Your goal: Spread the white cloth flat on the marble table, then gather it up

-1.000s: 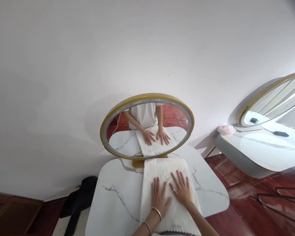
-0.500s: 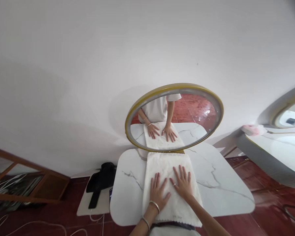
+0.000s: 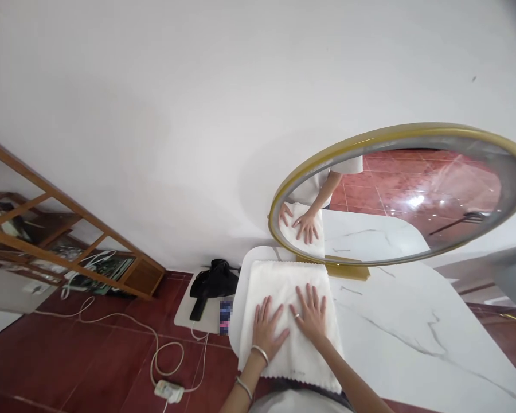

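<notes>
A white towel with scalloped edges is spread over the left part of a white marble-patterned table, its near edge reaching the front of the tabletop. On the towel's left half, my left hand lies flat with its fingers spread, bracelets around the wrist. My right hand rests flat to the right of it, fingers apart, a ring on one finger. Neither hand grips the cloth. A round mirror with a gold rim stands at the table's back and reflects both hands and the towel.
A cream stool or mat left of the table carries a black bag and a dark phone. A power strip and cables lie on the red tiled floor. Wooden shelving stands along the wall at left.
My view has turned left, so the mirror sits farther right and more shelving shows. Towel and hands have shifted left across the table, the hands still flat on the cloth.
</notes>
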### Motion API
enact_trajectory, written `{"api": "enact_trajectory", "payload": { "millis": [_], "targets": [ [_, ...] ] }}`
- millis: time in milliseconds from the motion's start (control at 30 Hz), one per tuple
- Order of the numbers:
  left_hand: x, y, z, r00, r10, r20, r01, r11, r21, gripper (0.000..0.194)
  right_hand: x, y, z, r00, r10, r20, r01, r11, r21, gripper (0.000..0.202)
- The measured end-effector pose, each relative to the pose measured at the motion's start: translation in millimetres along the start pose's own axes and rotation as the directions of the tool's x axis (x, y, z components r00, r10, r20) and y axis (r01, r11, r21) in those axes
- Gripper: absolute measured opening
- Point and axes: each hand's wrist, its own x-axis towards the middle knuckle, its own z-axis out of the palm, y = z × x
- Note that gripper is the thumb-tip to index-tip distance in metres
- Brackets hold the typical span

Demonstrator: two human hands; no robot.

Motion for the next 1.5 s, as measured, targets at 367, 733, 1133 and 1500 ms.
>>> {"api": "enact_trajectory", "payload": {
  "millis": [367,733,1133,1500],
  "targets": [
    [105.8,-28.7,4.3,0.986,-0.121,-0.114,0.121,0.993,-0.008,0.054,53.0,-12.4,5.6,0.984,-0.151,-0.098,0.155,0.987,0.039,0.062],
    [190.0,-81.3,2.0,0.972,-0.147,-0.182,0.155,0.987,0.029,0.052,147.1,-36.3,66.3,0.994,-0.107,0.018,0.107,0.994,-0.020,0.063],
    [175.8,-84.7,-4.0,0.971,-0.175,-0.166,0.187,0.980,0.065,0.044,143.0,-44.9,48.5,0.990,-0.131,0.047,0.130,0.991,0.015,0.043],
    [90.0,-71.7,0.4,0.985,-0.044,-0.165,0.081,0.971,0.227,0.063,41.9,-47.6,7.0,0.959,-0.273,0.073,0.277,0.960,-0.044,0.061]
  ]
}}
